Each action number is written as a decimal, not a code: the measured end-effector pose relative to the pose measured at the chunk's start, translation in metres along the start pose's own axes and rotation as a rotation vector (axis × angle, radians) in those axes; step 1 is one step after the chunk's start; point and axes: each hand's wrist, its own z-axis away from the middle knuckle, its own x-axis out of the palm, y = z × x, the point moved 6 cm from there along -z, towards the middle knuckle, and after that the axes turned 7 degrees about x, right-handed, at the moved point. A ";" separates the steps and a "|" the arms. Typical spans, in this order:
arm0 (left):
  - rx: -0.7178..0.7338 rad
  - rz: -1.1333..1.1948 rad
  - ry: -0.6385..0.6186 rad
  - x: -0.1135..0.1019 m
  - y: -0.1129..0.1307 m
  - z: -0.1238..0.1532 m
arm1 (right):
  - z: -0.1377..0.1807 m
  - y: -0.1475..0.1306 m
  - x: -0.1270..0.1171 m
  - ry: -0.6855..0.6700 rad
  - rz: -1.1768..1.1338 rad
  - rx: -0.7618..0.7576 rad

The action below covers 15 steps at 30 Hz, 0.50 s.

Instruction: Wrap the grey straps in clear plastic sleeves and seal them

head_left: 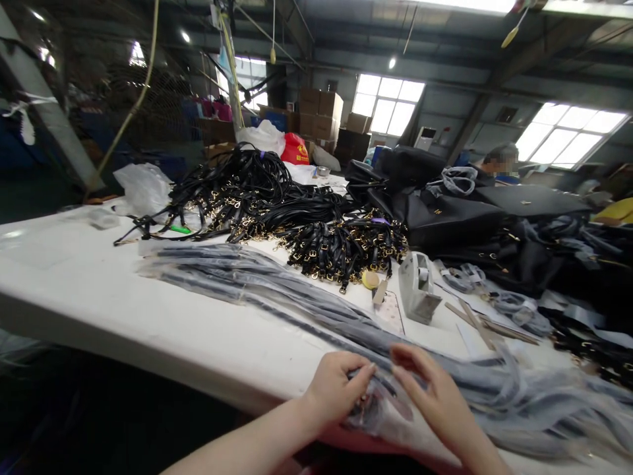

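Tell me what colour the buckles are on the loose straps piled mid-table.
Gold-toned buckles on black straps, clearest in the head view, the only one.

Bagged strap (380, 402), prob. black, flat at table edge.

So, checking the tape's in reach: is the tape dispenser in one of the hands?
No, the tape dispenser stands on the table, apart from both hands.
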 end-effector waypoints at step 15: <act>-0.511 0.638 0.120 -0.003 -0.015 0.072 | -0.102 -0.021 -0.020 0.410 0.127 0.009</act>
